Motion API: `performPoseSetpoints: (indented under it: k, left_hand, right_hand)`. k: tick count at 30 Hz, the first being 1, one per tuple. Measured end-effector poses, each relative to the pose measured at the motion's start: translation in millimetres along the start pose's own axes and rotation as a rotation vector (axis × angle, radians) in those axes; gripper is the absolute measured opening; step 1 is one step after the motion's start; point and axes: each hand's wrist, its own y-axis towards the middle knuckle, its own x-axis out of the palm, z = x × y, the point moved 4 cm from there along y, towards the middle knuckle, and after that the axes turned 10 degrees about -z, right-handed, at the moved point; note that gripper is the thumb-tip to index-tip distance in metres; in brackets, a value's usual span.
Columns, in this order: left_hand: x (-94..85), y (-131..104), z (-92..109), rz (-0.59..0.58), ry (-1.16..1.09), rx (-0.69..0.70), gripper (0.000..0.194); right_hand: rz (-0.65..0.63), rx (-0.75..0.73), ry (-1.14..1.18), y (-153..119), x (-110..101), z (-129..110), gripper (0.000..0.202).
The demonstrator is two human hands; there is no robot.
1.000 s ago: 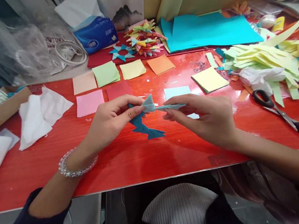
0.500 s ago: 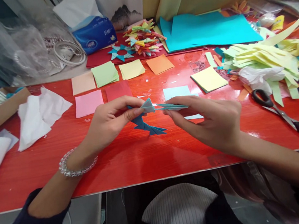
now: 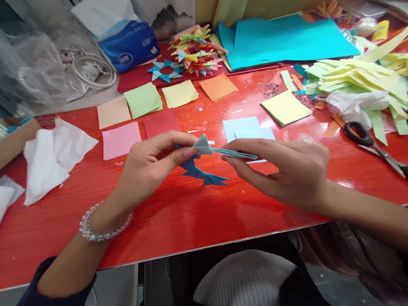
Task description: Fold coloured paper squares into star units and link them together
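My left hand (image 3: 158,160) pinches a partly joined folded-paper ring (image 3: 203,173), dark blue below with a light blue pointed piece at its upper end. Between the thumb and fingers of my right hand (image 3: 283,168) is a folded light blue paper piece (image 3: 235,153), narrow and layered. Its left tip meets the light blue end of the ring; whether it is inside a fold I cannot tell. Just behind my right hand lie light blue paper squares (image 3: 241,126). Both hands are above the red table (image 3: 182,224).
Stacked paper squares, among them pink (image 3: 121,140) and orange (image 3: 218,87), lie behind my hands. Black-handled scissors (image 3: 384,154) and paper strips (image 3: 361,81) are at right. Finished paper stars (image 3: 198,55) stand at the back by a tissue pack (image 3: 127,46). Crumpled tissue (image 3: 54,153) lies left.
The light blue piece in my right hand has tilted, its right end lower, and its tip is now against the ring's end. My left hand has barely moved.
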Motion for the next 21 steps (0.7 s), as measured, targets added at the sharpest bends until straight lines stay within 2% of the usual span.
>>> performPoseSetpoints:
  k: [4, 12, 21]
  left_hand:
    - [-0.2, 0.3, 0.2, -0.001, 0.022, 0.019, 0.013]
    - [-2.3, -0.1, 1.1, -0.001, 0.082, 0.043, 0.014]
    - [-1.9, -0.2, -1.1, 0.045, 0.129, 0.14, 0.014]
  right_hand:
    - [0.035, -0.075, 0.005, 0.3, -1.3, -3.2, 0.017]
    - [-0.004, -0.059, 0.032, 0.1, -1.1, -1.5, 0.015]
    - [-0.023, -0.029, 0.279, 3.2, -1.7, 2.0, 0.013]
